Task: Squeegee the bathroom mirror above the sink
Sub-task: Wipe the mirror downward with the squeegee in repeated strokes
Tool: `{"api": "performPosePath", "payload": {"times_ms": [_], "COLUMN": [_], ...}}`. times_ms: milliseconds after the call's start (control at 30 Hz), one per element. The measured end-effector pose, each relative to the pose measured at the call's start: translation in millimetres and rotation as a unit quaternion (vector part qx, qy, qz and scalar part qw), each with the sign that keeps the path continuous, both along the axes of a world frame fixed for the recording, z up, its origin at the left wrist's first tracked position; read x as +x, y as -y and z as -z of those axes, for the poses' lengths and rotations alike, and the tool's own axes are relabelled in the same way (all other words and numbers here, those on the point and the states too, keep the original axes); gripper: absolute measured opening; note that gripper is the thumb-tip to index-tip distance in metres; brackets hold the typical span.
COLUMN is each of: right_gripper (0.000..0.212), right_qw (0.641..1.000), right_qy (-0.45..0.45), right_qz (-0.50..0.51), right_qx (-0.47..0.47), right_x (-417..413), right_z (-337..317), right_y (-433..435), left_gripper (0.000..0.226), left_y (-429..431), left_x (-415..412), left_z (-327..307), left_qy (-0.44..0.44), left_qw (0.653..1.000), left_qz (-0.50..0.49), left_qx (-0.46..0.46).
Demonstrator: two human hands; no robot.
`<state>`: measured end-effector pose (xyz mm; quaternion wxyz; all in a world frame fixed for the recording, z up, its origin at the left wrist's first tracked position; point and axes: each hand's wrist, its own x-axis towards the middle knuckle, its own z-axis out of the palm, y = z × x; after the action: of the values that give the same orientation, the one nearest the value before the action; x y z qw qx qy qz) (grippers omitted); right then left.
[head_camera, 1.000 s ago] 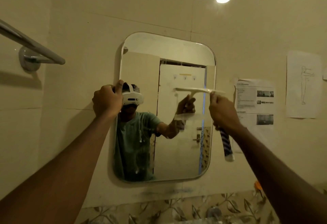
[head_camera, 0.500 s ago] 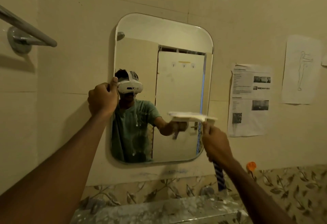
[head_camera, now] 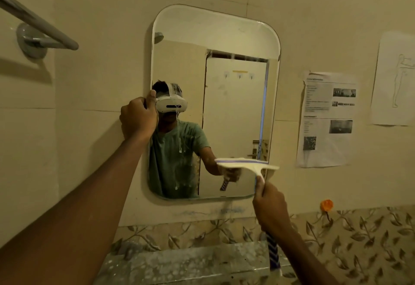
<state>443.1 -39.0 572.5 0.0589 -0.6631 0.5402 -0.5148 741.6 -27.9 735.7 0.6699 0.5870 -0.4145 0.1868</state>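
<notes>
Mirror (head_camera: 215, 33): frameless, portrait rectangle with rounded corners, fixed flat to the cream wall (head_camera: 101, 82). The left half of the glass carries white soapy drips (head_camera: 179, 145) running downward. The right half reads clean.

Squeegee (head_camera: 247, 165): cream T-shaped head with a thin blue blade (head_camera: 241, 161) along its top edge. The blade sits against the lower right part of the glass, close to level, with its right end at the mirror's right edge. The blue-and-white striped handle (head_camera: 273, 255) slants down and to the right, away from the glass.

Squeegee (head_camera: 247, 165) low on mirror (head_camera: 224, 37), papers (head_camera: 325, 120) right
</notes>
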Motion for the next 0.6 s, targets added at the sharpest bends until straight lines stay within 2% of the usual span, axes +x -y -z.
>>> {"api": "performPosePath", "payload": {"times_ms": [100, 167, 267, 333, 400, 600], "right_gripper": [0.048, 0.048, 0.049, 0.052, 0.051, 0.041], "right_qw": [1.0, 0.998, 0.994, 0.994, 0.994, 0.997], "right_qy": [0.016, 0.042, 0.037, 0.03, 0.021, 0.041], "right_qz": [-0.015, -0.036, -0.031, -0.012, 0.003, 0.019], "right_qx": [0.005, -0.036, -0.094, -0.107, -0.105, -0.062], "right_x": [-0.2, -4.7, -7.8, -7.2, -5.7, 2.3], "right_z": [-10.7, -47.3, -108.8, -121.7, -105.8, 6.7], "right_y": [-9.2, -4.2, 12.0, 21.2, 24.0, 14.7], "left_gripper": [0.058, 0.059, 0.059, 0.058, 0.058, 0.054], "left_y": [-0.5, 0.0, 2.0, 3.6, 3.9, 3.3], "left_x": [0.9, 1.6, 0.6, -0.1, -0.1, 0.1], "left_z": [0.0, 1.3, 3.0, 3.8, 3.6, 2.3], "left_qy": [0.014, 0.024, 0.03, 0.027, 0.028, 0.039], "left_qw": [1.0, 1.0, 1.0, 1.0, 0.999, 0.999], "left_qz": [-0.001, -0.004, -0.01, -0.009, -0.012, -0.025], "left_qx": [0.01, 0.008, -0.005, -0.009, -0.008, -0.001]}}
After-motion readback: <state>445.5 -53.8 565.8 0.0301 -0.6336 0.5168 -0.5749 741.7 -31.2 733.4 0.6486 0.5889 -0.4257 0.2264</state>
